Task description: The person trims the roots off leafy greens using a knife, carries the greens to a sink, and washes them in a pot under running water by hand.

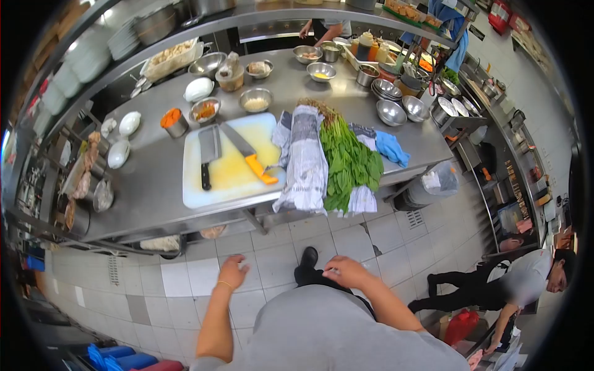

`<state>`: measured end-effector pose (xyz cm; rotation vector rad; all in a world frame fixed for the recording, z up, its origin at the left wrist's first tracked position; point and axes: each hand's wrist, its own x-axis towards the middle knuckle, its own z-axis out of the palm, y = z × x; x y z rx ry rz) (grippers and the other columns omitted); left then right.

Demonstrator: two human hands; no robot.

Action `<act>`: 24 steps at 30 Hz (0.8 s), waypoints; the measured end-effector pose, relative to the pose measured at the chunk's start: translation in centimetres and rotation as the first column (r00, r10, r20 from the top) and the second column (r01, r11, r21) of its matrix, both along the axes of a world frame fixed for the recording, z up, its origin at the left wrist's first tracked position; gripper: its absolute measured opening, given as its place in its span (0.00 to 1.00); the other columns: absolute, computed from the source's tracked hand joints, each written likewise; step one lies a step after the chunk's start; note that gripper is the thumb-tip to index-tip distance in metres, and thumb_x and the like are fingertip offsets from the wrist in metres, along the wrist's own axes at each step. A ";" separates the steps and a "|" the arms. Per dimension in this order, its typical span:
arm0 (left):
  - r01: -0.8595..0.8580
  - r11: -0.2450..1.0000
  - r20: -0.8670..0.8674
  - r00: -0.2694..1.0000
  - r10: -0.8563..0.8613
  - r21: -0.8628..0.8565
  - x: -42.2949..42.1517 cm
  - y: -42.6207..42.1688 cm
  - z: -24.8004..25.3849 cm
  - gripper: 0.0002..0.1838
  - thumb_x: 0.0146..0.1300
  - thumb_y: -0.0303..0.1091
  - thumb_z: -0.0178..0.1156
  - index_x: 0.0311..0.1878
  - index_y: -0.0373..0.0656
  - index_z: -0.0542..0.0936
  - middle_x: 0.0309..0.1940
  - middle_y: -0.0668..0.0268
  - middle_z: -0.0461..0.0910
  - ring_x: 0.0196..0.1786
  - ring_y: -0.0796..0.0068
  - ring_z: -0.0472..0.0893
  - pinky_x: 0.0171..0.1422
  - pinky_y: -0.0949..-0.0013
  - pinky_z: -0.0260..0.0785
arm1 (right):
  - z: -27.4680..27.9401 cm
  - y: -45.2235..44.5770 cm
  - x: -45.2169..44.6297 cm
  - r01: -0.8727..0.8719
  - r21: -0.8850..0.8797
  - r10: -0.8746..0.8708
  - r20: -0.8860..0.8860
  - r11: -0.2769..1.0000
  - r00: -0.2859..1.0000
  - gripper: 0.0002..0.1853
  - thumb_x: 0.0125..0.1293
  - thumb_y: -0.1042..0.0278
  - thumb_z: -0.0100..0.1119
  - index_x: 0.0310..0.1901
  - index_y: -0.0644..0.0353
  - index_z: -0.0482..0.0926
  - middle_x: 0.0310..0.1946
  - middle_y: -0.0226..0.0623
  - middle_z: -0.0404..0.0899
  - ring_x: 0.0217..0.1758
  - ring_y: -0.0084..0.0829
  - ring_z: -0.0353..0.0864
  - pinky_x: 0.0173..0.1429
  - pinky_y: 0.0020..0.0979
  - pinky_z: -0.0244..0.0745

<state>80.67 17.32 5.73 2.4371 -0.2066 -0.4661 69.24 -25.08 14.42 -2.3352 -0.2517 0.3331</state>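
Head view gives me the person standing back from the steel table, both arms lowered over the floor. The left hand is bare, its fingers loosely bent and partly spread; the right hand is likewise bare, fingers curled in to a narrower gap. Neither touches anything.

Beyond the left hand lies the white cutting board, with the black-handled cleaver and the yellow-handled knife resting on it, handles toward the person. Ahead of the right hand, the leafy greens spread to the table's near edge, beside the grey-and-white cloth, which sits ahead of the space between the hands. Farther right of the greens is the blue cloth.

To my eye this is a pause, with no tool or food in hand. Taking up anything here would call for reaching forward past the table edge; the knives would need a careful grip on their handles.
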 end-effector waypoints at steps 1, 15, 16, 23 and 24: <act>0.059 0.998 0.040 0.998 -0.058 -0.038 0.8 -2.5 1.1 0.22 0.68 0.41 0.73 0.61 0.41 0.85 0.59 0.50 0.85 0.61 0.50 0.84 0.68 0.52 0.78 | 1.2 1.0 1.4 -0.007 0.090 0.008 -0.003 0.996 1.000 0.12 0.73 0.56 0.68 0.44 0.55 0.88 0.44 0.43 0.87 0.53 0.50 0.85 0.58 0.48 0.80; 0.233 0.972 -0.054 0.971 -0.234 -0.030 8.3 -12.0 4.0 0.20 0.67 0.45 0.69 0.55 0.42 0.86 0.53 0.49 0.87 0.60 0.45 0.84 0.65 0.47 0.76 | 4.4 2.3 22.4 -0.126 -0.254 0.268 0.664 0.959 0.699 0.34 0.48 0.55 0.82 0.60 0.52 0.86 0.71 0.53 0.73 0.77 0.62 0.67 0.77 0.65 0.60; 0.200 0.979 -0.045 0.978 -0.202 -0.033 8.6 -11.4 2.7 0.20 0.67 0.45 0.69 0.55 0.42 0.86 0.53 0.49 0.87 0.60 0.45 0.84 0.65 0.47 0.76 | 4.0 3.1 22.7 -0.078 -0.316 0.256 0.576 0.946 0.776 0.39 0.48 0.54 0.83 0.65 0.52 0.82 0.76 0.54 0.68 0.81 0.63 0.61 0.80 0.68 0.55; 0.050 0.984 -0.128 0.989 -0.073 -0.172 10.8 -5.5 1.7 0.19 0.72 0.47 0.66 0.52 0.41 0.86 0.52 0.51 0.86 0.59 0.49 0.85 0.65 0.49 0.76 | -0.6 7.4 25.2 0.011 -0.516 0.147 0.264 0.856 0.953 0.53 0.46 0.55 0.84 0.78 0.48 0.71 0.89 0.54 0.44 0.92 0.62 0.37 0.84 0.78 0.32; -0.005 0.980 -0.151 0.988 -0.025 -0.200 10.6 -4.4 1.5 0.20 0.72 0.48 0.66 0.53 0.40 0.86 0.52 0.50 0.86 0.59 0.48 0.85 0.65 0.49 0.75 | -2.0 7.5 25.2 0.047 -0.522 0.140 0.313 0.852 0.939 0.53 0.46 0.58 0.83 0.78 0.49 0.71 0.89 0.54 0.45 0.92 0.63 0.37 0.84 0.78 0.31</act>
